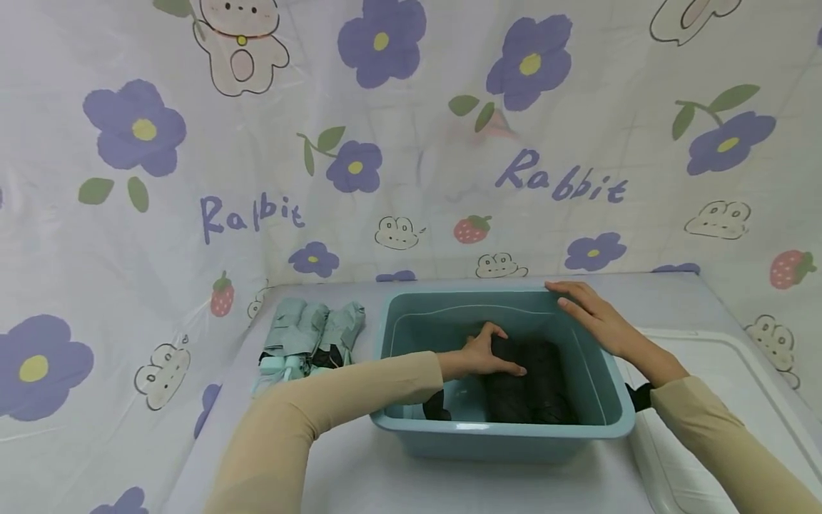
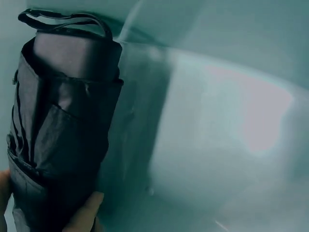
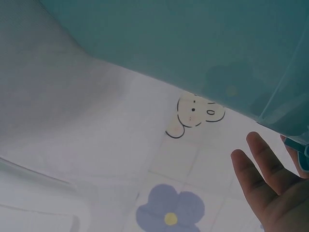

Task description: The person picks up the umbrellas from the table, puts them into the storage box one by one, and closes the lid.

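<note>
You have a furled black umbrella [image 2: 63, 125] gripped in your left hand [image 1: 481, 353], its wrinkled canopy wrapped around a smooth handle with a looped strap. It is inside the teal, open-topped rectangular bin [image 1: 462, 430], right of the middle. A second black umbrella [image 1: 546, 385] lies just beside it, nearer the bin's right wall; both run between the far and near edges. Your right hand [image 1: 594, 318] touches the bin's far right corner.

1. Ahead of me and to my right, I read the purple word "Rabbit" [image 1: 565, 184] in handwritten-style letters on the patterned sheet [image 1: 443, 200].
2. Farther left, I read a second "Rabbit" [image 1: 265, 207] on that sheet, its middle letters distorted.
</note>
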